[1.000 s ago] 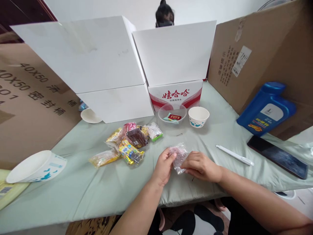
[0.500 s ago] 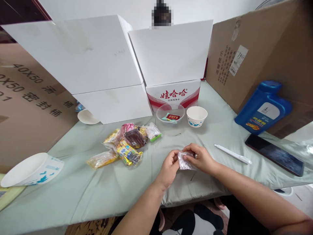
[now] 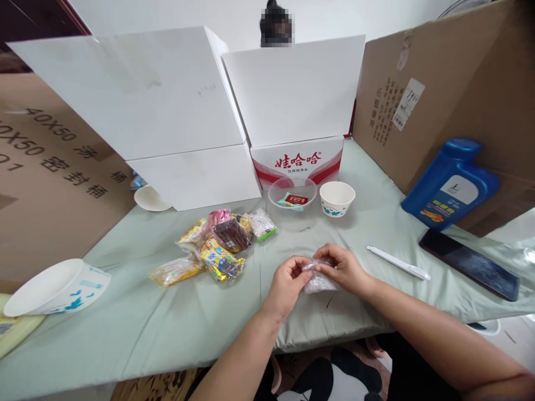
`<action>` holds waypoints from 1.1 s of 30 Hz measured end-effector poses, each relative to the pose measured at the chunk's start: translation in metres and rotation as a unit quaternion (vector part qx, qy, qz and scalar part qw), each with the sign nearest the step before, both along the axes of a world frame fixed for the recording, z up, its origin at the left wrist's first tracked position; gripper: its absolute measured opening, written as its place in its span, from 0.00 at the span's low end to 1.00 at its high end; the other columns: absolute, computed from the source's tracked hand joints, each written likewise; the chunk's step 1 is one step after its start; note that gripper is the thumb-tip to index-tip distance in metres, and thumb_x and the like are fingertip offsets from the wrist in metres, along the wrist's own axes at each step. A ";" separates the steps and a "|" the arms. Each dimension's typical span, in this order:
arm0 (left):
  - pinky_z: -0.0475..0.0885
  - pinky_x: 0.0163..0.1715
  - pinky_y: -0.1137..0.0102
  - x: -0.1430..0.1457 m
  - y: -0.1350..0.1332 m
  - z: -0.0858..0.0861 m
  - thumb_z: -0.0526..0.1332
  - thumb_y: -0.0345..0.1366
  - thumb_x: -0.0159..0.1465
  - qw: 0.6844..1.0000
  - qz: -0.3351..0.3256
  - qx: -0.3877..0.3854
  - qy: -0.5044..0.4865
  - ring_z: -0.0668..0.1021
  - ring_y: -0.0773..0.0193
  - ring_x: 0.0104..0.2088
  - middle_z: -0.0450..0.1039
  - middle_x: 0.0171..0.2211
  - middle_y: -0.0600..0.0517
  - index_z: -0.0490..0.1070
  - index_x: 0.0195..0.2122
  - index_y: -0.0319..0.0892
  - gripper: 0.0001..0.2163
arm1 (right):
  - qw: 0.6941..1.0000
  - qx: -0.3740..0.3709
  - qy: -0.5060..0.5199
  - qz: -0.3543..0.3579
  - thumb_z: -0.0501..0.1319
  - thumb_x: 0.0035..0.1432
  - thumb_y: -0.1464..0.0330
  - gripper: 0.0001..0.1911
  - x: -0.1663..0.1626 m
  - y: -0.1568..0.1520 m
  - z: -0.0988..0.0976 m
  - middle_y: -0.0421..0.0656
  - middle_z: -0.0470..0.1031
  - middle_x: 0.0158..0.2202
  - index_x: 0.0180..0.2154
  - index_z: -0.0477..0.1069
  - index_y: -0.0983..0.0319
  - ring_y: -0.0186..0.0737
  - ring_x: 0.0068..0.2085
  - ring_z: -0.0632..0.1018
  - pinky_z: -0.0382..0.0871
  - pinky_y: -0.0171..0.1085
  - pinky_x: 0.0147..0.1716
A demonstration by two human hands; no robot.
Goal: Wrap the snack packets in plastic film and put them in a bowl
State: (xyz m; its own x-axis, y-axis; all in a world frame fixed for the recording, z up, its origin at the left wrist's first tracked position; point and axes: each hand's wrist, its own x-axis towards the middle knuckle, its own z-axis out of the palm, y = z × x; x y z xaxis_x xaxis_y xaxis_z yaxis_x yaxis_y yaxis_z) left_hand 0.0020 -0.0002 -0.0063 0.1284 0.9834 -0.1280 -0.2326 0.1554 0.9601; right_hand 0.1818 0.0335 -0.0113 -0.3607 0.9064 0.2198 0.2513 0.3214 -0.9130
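both hands meet over the near middle of the tabletop (image 3: pixel 125 328), which is draped in a pale green cloth. the left hand (image 3: pixel 287 283) and the right hand (image 3: pixel 346 271) each pinch the top edge of a small clear plastic packet (image 3: pixel 318 283), thumb and fingers closed on the film. the packet hangs between them just above the cloth, or perhaps brushing it; i cannot tell which. the left fingers (image 3: pixel 301 268) grip its 9 o'clock end and the right fingers (image 3: pixel 324 268) its 3 o'clock end. its long axis runs across the view, roughly 9 to 3, and its body sags toward 6 o'clock. neither hand is nearer; both are on it, and their fingertips almost touch. what it holds is too blurred to name.

at 10 o'clock from the hands lies a loose heap of snack packets (image 3: pixel 217 245). at 12 o'clock a clear bowl (image 3: pixel 275 192) holds two little sachets, and a paper cup (image 3: pixel 337 197) stands just beside it. a white pen (image 3: pixel 397 263) lies at 3 o'clock. beyond the pen are a dark phone (image 3: pixel 470 264) and a blue jug (image 3: pixel 451 184). a paper bowl (image 3: pixel 54 287) lies tipped on its side at far 9 o'clock. white cartons (image 3: pixel 167 111) and brown cardboard (image 3: pixel 460 83) wall the space.
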 end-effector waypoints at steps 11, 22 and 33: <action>0.68 0.27 0.72 -0.002 0.006 -0.009 0.63 0.40 0.56 0.996 0.063 0.003 0.056 0.71 0.68 0.25 0.69 0.27 0.55 0.68 0.34 0.41 0.10 | 0.971 -0.209 0.025 0.110 0.68 0.48 0.55 0.20 -0.001 0.008 -0.006 0.36 0.70 0.26 0.34 0.63 0.60 0.35 0.26 0.73 0.69 0.35 0.26; 0.73 0.41 0.62 -0.009 0.003 -0.022 0.54 0.25 0.61 0.812 0.162 0.283 0.483 0.76 0.58 0.40 0.70 0.40 0.48 0.64 0.43 0.43 0.11 | 0.905 0.297 -0.291 0.086 0.54 0.63 0.52 0.32 0.003 -0.010 0.008 0.56 0.61 0.63 0.62 0.60 0.63 0.55 0.65 0.59 0.54 0.56 0.61; 0.73 0.37 0.63 -0.008 0.006 -0.016 0.54 0.27 0.62 0.842 0.175 0.273 0.431 0.74 0.61 0.36 0.68 0.38 0.48 0.63 0.43 0.42 0.09 | 0.898 0.252 -0.302 0.199 0.55 0.64 0.68 0.24 -0.002 -0.005 -0.015 0.49 0.66 0.61 0.61 0.63 0.59 0.46 0.63 0.64 0.58 0.51 0.62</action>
State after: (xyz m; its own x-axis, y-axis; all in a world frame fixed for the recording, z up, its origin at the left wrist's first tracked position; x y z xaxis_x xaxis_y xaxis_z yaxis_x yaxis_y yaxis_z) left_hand -0.0060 0.0053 -0.0220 -0.0910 0.8846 0.4574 0.6468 -0.2968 0.7026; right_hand 0.1803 0.0288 -0.0259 -0.8247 0.5204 0.2213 0.4258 0.8290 -0.3626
